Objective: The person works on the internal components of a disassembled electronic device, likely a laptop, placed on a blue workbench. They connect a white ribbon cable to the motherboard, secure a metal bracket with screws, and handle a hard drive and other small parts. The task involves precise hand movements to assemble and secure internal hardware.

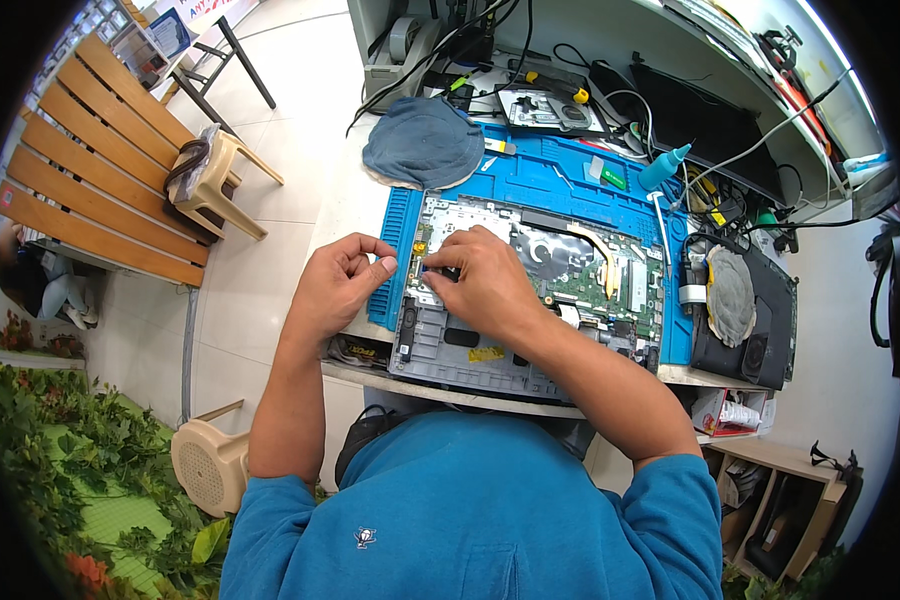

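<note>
An opened laptop base (440, 345) lies on the bench in front of me, its green circuit board (590, 283), copper heat pipe (607, 255) and black fan cover (545, 250) exposed. At its left edge, my right hand (490, 285) reaches in with thumb and fingertips bent together over the board's side. Whatever they pinch is too small and covered to name. Just left of the laptop, my left hand (335, 285) hovers by the mat's ribbed strip, thumb and forefinger drawn close together, other fingers curled. Anything between those tips cannot be made out.
A blue repair mat (545, 165) lies under the laptop. Around it are a grey cloth pad (423, 143), a light-blue squeeze bottle (664, 167), a second grey pad (731, 297) on a black device (770, 325), and loose cables. A beige stool (210, 465) stands left.
</note>
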Motion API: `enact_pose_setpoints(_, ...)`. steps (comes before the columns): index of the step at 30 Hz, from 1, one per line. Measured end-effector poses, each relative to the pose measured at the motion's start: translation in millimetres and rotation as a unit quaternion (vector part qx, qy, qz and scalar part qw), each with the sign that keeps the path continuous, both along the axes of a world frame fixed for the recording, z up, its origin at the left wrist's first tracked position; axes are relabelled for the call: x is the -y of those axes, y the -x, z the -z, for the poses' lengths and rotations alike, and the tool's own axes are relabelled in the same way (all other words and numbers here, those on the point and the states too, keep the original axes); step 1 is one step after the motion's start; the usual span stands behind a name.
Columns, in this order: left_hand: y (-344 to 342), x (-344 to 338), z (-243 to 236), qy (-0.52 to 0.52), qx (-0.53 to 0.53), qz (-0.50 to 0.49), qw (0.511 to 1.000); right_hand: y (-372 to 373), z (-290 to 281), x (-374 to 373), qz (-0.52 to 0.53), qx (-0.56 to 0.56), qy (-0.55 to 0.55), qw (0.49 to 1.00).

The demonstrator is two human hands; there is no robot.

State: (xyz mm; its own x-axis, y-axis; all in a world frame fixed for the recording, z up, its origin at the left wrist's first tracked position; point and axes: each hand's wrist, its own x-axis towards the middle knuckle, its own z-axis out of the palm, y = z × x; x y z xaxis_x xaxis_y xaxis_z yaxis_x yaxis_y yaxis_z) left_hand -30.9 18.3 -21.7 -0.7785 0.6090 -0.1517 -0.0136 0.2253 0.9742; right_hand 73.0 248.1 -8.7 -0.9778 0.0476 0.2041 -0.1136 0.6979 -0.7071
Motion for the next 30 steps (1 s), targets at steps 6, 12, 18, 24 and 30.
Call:
enact_pose_setpoints(6,-2.4,-0.9,-2.3,-0.004,0.001,-0.003,1.0,0.5,0.6,-0.1,0.011,0.009,0.015,1.0)
enact_pose_setpoints(12,-5.9,-1.4,-4.0,0.029,-0.03,0.009,0.999,-1.3,0.9,2.1,0.007,-0.012,0.009,1.0)
enact_pose_setpoints(18,-11.0,-2.1,-6.8,0.067,-0.08,0.017,0.994,1.6,5.0,0.4,-0.006,-0.017,0.011,1.0)
enact_pose_setpoints(24,-9.4,-21.1,-17.4,0.14,-0.157,0.008,0.978,2.3,11.0,-0.2,-0.002,-0.028,0.025,0.999)
enact_pose_setpoints(30,-1.9,-28.6,-9.9,0.127,-0.115,-0.007,0.985,3.2,17.1,-1.0,0.003,-0.041,0.031,0.999)
